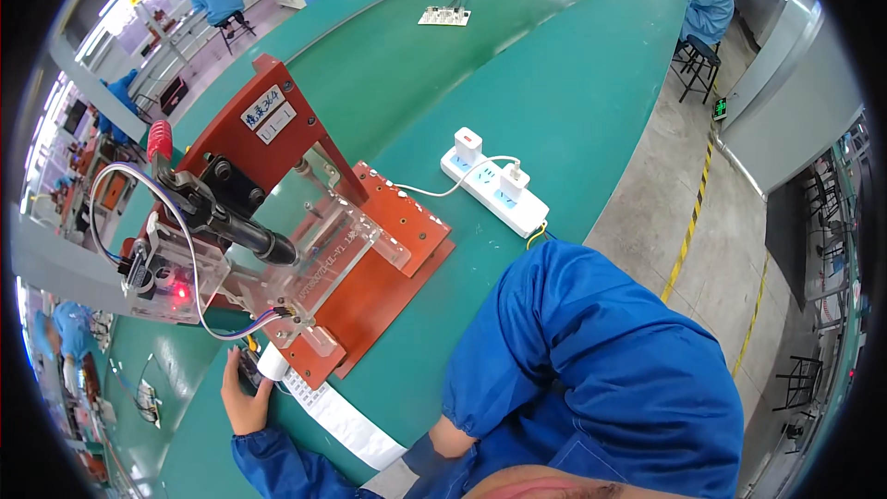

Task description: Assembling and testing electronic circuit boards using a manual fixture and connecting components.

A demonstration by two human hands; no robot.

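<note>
On the left, my left hand (pixel 246 405) curves its thumb and fingers around a small dark object (pixel 249 367), whose kind I cannot make out. Right beside the thumb is a white roll (pixel 273 362). A strip of white labels (pixel 346 425) runs from near the roll across the green bench toward me. My right arm, in a blue sleeve (pixel 591 342), bends across in front of me. Only the wrist (pixel 451 439) of my right hand shows; the fingers are hidden. Just beyond my left hand stands a red press fixture (pixel 370 305) with a black toggle clamp and a clear plate.
A white power strip (pixel 499 194) with chargers plugged in lies right of the fixture. Wires loop off the fixture's left side, near a glowing red light (pixel 181 293). A white board (pixel 444 16) lies farther back. People in blue workwear sit at distant benches.
</note>
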